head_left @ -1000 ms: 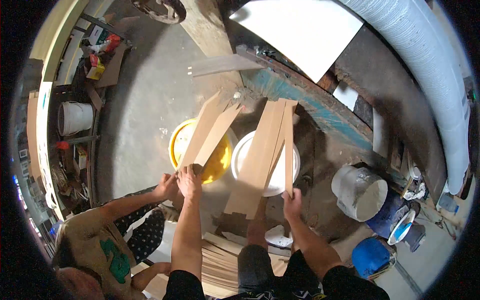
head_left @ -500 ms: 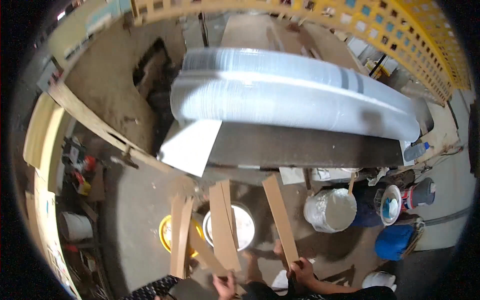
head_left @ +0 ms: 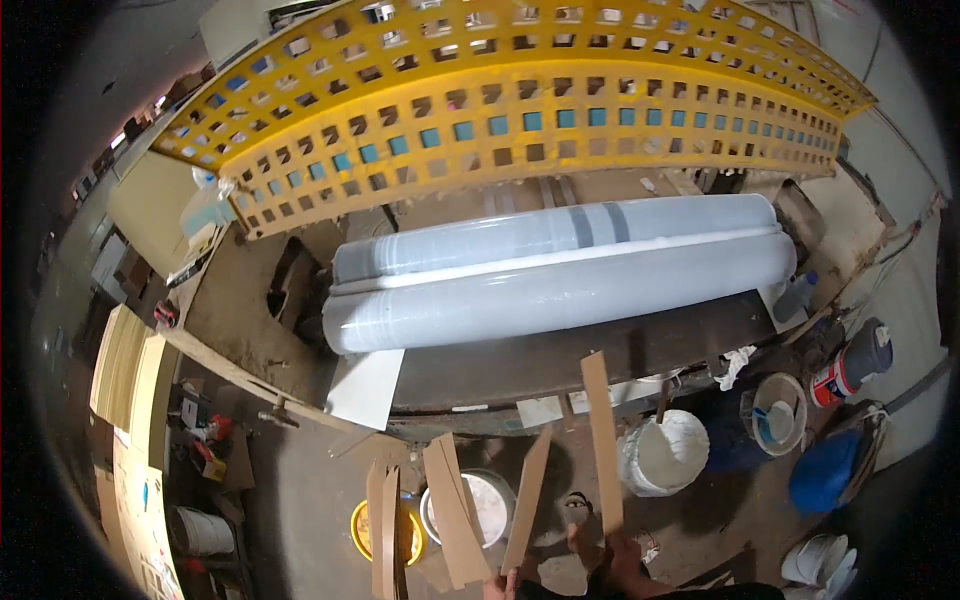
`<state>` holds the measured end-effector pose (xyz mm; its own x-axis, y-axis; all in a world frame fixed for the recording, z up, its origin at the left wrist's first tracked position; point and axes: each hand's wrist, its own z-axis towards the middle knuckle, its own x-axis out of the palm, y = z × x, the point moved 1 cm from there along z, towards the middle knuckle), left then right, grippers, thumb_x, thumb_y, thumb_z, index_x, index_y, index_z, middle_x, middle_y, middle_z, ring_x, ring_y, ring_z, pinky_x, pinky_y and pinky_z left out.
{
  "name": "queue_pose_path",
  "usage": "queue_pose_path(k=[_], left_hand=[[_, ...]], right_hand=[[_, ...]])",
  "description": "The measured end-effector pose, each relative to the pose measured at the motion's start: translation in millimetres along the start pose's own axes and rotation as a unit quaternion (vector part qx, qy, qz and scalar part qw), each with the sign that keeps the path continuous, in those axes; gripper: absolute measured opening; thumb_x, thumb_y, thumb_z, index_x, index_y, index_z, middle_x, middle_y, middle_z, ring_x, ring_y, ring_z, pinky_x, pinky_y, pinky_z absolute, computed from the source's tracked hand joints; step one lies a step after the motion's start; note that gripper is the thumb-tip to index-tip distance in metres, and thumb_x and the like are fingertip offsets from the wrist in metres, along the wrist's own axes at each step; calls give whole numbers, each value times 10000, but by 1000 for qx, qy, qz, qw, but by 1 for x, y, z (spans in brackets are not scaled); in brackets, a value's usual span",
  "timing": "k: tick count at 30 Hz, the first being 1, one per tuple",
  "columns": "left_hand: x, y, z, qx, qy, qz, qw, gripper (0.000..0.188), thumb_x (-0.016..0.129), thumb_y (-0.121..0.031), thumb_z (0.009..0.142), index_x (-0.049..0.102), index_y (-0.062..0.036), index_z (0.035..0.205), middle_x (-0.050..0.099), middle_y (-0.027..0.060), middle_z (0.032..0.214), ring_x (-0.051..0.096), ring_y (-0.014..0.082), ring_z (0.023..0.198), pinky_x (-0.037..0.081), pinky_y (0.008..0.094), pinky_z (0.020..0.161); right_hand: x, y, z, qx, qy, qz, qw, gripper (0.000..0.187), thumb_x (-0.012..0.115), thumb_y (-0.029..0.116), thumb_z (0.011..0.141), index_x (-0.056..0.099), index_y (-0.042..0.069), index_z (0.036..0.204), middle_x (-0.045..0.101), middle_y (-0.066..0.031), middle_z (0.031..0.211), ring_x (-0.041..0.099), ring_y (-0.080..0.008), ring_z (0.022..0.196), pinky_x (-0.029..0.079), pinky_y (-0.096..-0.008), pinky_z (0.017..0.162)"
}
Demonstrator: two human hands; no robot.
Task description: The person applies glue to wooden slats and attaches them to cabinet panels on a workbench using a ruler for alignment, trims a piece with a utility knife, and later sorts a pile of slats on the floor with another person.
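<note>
My right hand [head_left: 622, 562] is closed around the lower end of a long brown board strip [head_left: 602, 440] that stands nearly upright before me. At the bottom edge, partly cut off, my left hand [head_left: 502, 586] grips the lower end of another brown strip [head_left: 527, 497], which slants up to the right. To its left are more strips, a wide overlapping pair [head_left: 455, 515] and a narrow bunch [head_left: 383, 530]; what supports them is hidden. Beyond the strips lie two long rollers [head_left: 560, 290] coated in white, with a white bead of liquid along the line between them.
A yellow perforated guard [head_left: 530, 120] spans above the rollers. On the floor stand a yellow-rimmed bucket [head_left: 415, 545], a white-rimmed bucket [head_left: 500, 495], a bucket of white paste [head_left: 650, 460] and a blue drum [head_left: 825, 470]. Stacked pale boards [head_left: 125, 380] edge the left side.
The view has tilted upward, bringing in more of the yellow guard. The left hand's strip has swung from slanting left to slanting right. The right hand's strip now stands more upright.
</note>
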<state>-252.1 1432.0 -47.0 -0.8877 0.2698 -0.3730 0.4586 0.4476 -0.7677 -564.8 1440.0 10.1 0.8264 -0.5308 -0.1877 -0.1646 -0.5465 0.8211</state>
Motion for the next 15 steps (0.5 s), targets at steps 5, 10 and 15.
queue_pose_path(k=[5, 10, 15], left_hand=[[15, -75, 30, 42, 0, -43, 998, 376, 566, -326, 1017, 642, 26, 1123, 708, 162, 817, 669, 307, 707, 525, 419, 644], [23, -101, 47, 52, 1, -63, 997, 383, 569, -322, 986, 687, 40, 949, 694, 206, 797, 672, 301, 755, 499, 423, 671], [5, -181, 79, -87, -49, -216, 971, 303, 612, -300, 988, 616, 1, 1026, 662, 77, 787, 638, 172, 680, 494, 312, 555]], right_hand=[[-46, 49, 21, 6, -7, 46, 999, 370, 596, 292, 988, 602, 35, 723, 541, -60, 580, 518, -163, 503, 442, -378, 483], [-55, 64, 33, 19, 55, -65, 996, 370, 550, 305, 1016, 652, -1, 834, 588, -93, 660, 599, -199, 600, 517, -370, 533], [3, -8, 95, -87, 165, -117, 976, 306, 634, 302, 971, 642, 21, 1094, 656, -152, 905, 674, -272, 832, 558, -372, 728]])
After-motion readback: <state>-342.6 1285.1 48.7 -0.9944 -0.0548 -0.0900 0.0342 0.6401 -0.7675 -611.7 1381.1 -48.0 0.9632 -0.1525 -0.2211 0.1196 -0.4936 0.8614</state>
